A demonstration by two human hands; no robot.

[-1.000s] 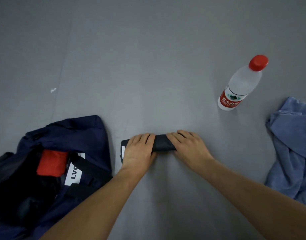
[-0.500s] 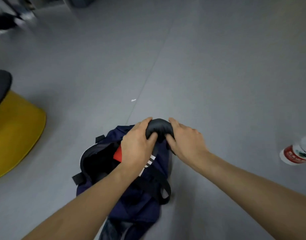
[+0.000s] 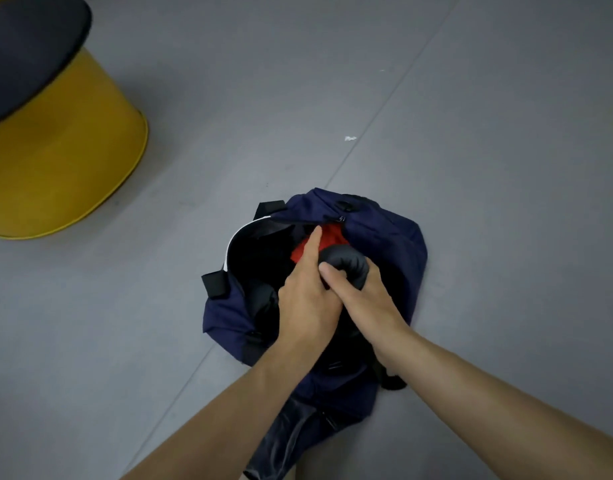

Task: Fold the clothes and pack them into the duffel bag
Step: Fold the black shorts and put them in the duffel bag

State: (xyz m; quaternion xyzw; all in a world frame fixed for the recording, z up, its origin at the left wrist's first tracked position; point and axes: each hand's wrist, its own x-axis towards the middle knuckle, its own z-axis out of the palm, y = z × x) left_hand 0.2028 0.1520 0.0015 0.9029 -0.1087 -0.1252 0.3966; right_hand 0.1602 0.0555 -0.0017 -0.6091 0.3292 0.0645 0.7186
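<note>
The navy duffel bag [image 3: 395, 244] sits on the floor just below the frame's centre, its mouth gaping toward 10 o'clock and edged there with a white trim [image 3: 234, 242]. Both forearms come in from 6 and 5 o'clock and meet over that mouth.

The left hand [image 3: 306, 299] lies back-up on the 9 o'clock side of the load, its forefinger straight and pointing to 12 o'clock. Its other fingers and thumb are hidden, so whether it truly grips cannot be told. The right hand [image 3: 363, 299] closes on the load from 4 o'clock, with the thumb pressed across the near end and the fingers curled out of sight round the far side.

Between them is the rolled dark garment [image 3: 348, 263], a tight grey-black cylinder, end-on to the camera and at the bag's opening. How deep it sits inside is unclear. Just beyond it, at 11 o'clock, a red garment [image 3: 329, 237] already lies in the bag, touched by the straight forefinger.

The grey floor [image 3: 488, 168] fills the rest, crossed by a seam [image 3: 384, 109] running from 1 o'clock down to the bag. A yellow stool [image 3: 62, 161] with a dark seat stands well apart at 10 o'clock. Black strap tabs [image 3: 215, 284] jut from the bag's 9 o'clock edge. A white scrap [image 3: 350, 138] lies beside the seam at 12 o'clock from the bag.
</note>
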